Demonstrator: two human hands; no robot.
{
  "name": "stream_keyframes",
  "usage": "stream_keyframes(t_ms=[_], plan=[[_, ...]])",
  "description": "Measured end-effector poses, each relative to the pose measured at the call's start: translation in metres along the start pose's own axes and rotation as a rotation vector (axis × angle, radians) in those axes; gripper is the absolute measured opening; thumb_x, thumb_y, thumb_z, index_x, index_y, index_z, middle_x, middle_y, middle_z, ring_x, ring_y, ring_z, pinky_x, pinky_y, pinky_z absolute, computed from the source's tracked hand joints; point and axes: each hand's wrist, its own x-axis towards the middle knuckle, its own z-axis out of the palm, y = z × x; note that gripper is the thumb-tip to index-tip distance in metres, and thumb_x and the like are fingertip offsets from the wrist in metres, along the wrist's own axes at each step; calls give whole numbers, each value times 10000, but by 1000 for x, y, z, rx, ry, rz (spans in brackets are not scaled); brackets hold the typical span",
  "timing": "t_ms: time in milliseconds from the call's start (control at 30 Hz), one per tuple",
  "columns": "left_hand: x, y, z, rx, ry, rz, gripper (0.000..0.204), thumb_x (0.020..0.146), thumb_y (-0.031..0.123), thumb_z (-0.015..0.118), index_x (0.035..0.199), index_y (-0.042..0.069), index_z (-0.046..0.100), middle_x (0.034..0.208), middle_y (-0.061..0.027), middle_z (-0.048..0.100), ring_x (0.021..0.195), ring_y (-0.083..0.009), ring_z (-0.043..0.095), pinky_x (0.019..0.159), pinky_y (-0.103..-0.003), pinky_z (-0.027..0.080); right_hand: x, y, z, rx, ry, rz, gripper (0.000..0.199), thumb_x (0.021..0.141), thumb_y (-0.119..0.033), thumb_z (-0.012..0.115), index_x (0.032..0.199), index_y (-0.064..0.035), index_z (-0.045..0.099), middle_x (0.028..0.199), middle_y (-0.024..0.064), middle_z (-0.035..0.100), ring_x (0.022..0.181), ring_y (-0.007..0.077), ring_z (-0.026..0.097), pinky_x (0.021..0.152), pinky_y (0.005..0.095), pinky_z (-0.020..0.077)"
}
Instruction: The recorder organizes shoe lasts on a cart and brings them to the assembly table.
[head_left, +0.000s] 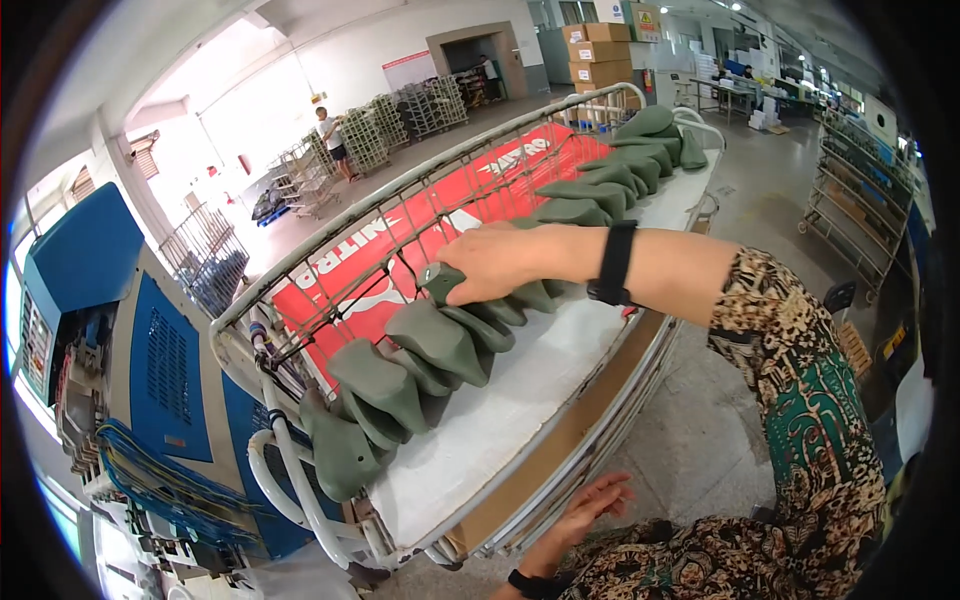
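Note:
Dark green shoe lasts (pixel 432 338) stand in a row along the shelf of a wire rack cart (pixel 500 455). My right hand (pixel 490 258) reaches over the middle of this row, its fingers closed around one shoe last (pixel 437 282) near the wire back. Part of that last is hidden under my palm. At the near side of the cart, low in the view, my left hand (pixel 592 503) hangs apart from the shelf edge, holding nothing, its fingers loosely extended. One last (pixel 342 455) at the left end leans outward.
A red sheet with white print (pixel 345 265) lines the cart's wire back. A blue machine (pixel 165 370) with cables stands close on the left. Another rack (pixel 860 200) is at the right. Farther back are stacked cartons (pixel 600 55), more racks, and a person (pixel 333 140).

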Motion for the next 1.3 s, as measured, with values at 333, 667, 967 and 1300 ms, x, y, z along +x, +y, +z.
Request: stream_keyframes(t_ms=[333, 667, 967, 1300], plan=[[16, 25, 22, 98, -65, 236, 490, 854, 269, 511, 1252, 16, 378, 1002, -101, 558, 852, -166, 533, 746, -285, 412, -95, 35, -32, 524, 231, 210, 443, 727, -327, 613, 885, 82, 546, 789, 114, 589, 725, 157, 560, 643, 299, 456], [78, 68, 98, -239, -139, 515, 648, 803, 334, 562, 1294, 32, 266, 1235, -105, 407, 1114, -194, 404, 919, -341, 320, -332, 6, 121, 204, 776, 79, 519, 736, -140, 625, 1174, 39, 413, 1118, 231, 508, 969, 282, 560, 788, 344, 455], [93, 37, 106, -108, 107, -347, 405, 777, 222, 545, 1103, -2, 458, 976, -99, 553, 827, -175, 561, 690, -299, 465, -399, 41, 136, 1239, 632, 562, 494, 763, -257, 628, 1156, -20, 444, 1183, 131, 462, 980, 215, 512, 798, 322, 432], [30, 54, 115, 922, -80, -218, 568, 784, 329, 585, 1179, -39, 412, 974, -130, 555, 842, -161, 546, 729, -284, 451, -386, 44, 186, 1395, 101, 632, 291, 714, -244, 671, 883, -15, 612, 807, 56, 586, 763, 136, 521, 685, 281, 427]])
